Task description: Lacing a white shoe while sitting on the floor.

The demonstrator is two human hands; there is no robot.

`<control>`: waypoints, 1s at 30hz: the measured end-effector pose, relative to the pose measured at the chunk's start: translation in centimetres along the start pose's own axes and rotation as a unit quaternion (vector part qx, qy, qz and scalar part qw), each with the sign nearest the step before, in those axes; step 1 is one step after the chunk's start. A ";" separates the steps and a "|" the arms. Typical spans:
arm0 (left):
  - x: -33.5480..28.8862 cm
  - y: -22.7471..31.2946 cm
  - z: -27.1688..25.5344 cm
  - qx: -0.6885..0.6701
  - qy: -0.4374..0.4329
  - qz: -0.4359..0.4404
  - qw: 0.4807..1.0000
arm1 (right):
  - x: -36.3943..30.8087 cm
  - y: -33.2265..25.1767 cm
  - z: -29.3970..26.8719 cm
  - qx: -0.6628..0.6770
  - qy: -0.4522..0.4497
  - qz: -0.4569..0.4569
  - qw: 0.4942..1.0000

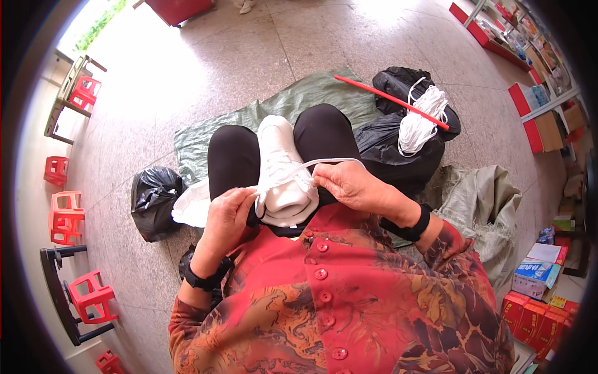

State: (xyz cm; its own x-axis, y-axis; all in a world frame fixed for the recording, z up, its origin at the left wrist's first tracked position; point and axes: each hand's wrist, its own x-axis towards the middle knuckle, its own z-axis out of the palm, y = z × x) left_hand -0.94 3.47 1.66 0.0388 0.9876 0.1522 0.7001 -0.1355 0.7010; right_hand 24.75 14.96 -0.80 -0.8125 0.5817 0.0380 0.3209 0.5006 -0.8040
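Observation:
A white lace-up shoe [275, 138] is held between my knees, toe pointing away and its opening toward me. Over its upper runs a white shoelace [324, 161], looping out to the right. My left hand [228, 217] pinches lace at the left side of the opening. On the other side, my right hand [354, 186] has thumb and fingers closed on the lace, which arcs over its knuckles. Exactly how the lace passes through the upper eyelets is too small to tell.
A bundle of white laces [418, 128] and a red stick [392, 100] lie on black plastic bags [380, 143] at right. Under them spreads a green woven sheet [249, 113]. At left are a black bag [154, 206] and a white object [192, 206]. Red stools [93, 296] line the wall.

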 end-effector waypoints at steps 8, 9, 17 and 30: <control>0.0 -0.9 0.7 -0.035 0.030 -0.055 0.997 | 0.4 0.1 0.3 0.028 0.052 0.003 0.998; 0.0 -1.0 0.8 -0.045 0.037 -0.052 0.997 | 0.4 -0.1 0.2 0.027 0.051 0.003 0.998; -0.1 -1.1 0.9 -0.059 0.045 -0.094 0.993 | 1.1 -1.3 -0.5 -0.016 0.057 0.018 0.998; -0.2 -2.0 0.9 -0.097 0.064 -0.058 0.992 | 3.1 -1.3 0.2 -0.146 0.028 -0.131 0.980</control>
State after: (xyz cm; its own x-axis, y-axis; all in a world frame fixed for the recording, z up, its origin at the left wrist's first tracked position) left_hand -1.66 3.59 -0.40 -0.1339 0.9808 0.1417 0.5436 -0.0469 0.8381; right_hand 21.71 15.91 0.26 -0.8602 0.4393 0.2590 0.2380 0.7950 -0.5580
